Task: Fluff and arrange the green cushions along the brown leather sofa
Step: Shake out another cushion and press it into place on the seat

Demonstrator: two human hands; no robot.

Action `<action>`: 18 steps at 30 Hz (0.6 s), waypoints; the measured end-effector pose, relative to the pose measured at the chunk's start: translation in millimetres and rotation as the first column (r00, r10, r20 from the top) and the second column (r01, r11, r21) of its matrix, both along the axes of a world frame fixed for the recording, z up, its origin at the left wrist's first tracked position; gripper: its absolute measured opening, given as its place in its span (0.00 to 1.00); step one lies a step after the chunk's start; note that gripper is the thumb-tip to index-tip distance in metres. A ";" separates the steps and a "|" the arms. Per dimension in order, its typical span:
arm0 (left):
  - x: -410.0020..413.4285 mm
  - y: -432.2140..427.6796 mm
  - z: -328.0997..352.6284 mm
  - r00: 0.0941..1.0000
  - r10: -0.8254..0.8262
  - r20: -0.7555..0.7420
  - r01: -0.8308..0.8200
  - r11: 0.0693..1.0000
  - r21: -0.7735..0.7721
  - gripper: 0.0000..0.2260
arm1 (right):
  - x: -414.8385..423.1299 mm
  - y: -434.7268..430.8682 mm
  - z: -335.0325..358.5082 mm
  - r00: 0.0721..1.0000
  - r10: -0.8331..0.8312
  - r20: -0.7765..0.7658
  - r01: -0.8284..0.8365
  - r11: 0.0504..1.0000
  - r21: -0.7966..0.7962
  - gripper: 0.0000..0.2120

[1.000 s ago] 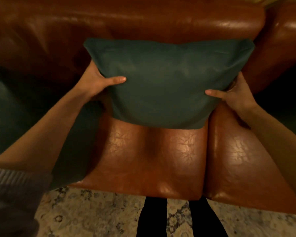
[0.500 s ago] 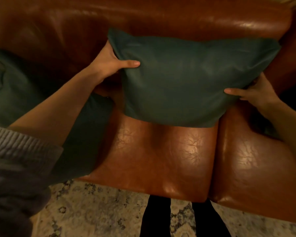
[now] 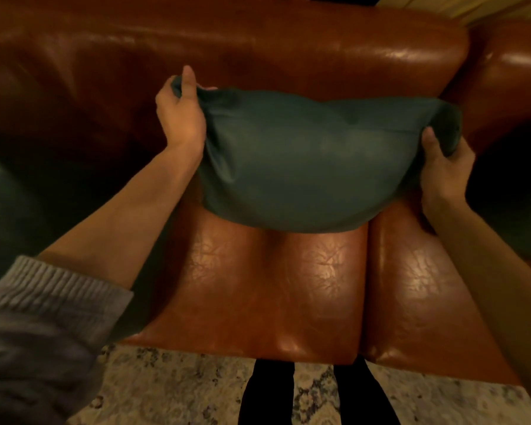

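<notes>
I have both hands, left hand [image 3: 181, 118] and right hand [image 3: 442, 167], pinching the green cushion's [image 3: 304, 167] top corners; shake evenly, then seat it squarely against the sofa [image 3: 258, 47] backrest.

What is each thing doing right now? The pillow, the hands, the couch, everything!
Green cushion: held at both ends, squashed into a bulge, against the backrest.
Left hand: grip closed on the cushion's upper left corner.
Right hand: grip closed on the cushion's right end.
Brown leather sofa: seat bare in front of the cushion, shiny and creased.
Other green cushion: lying at the sofa's left, untouched.
Rug: flat on the floor.
</notes>
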State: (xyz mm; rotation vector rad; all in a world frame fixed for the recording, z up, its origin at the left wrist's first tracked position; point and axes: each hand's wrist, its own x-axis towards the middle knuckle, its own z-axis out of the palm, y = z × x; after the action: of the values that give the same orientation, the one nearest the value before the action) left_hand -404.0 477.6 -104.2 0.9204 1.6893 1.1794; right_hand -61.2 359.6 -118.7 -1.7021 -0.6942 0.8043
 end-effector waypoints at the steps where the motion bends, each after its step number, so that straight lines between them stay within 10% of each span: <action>1: 7.8 -1.0 1.9 1.000 -0.003 -0.010 0.003 1.000 0.013 0.14 | 2.7 -2.8 2.6 1.000 -0.026 0.000 0.026 1.000 0.018 0.11; 18: 4.2 -18.0 15.0 0.989 0.053 -0.136 -0.043 0.997 0.071 0.14 | 6.3 -23.0 11.0 0.995 0.059 0.078 -0.057 0.998 -0.024 0.07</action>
State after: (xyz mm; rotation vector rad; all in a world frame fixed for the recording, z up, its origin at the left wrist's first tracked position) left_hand -399.8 459.6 -89.2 1.0282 1.7991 1.2360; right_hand -55.0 336.6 -107.7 -1.7477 -0.7947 0.7904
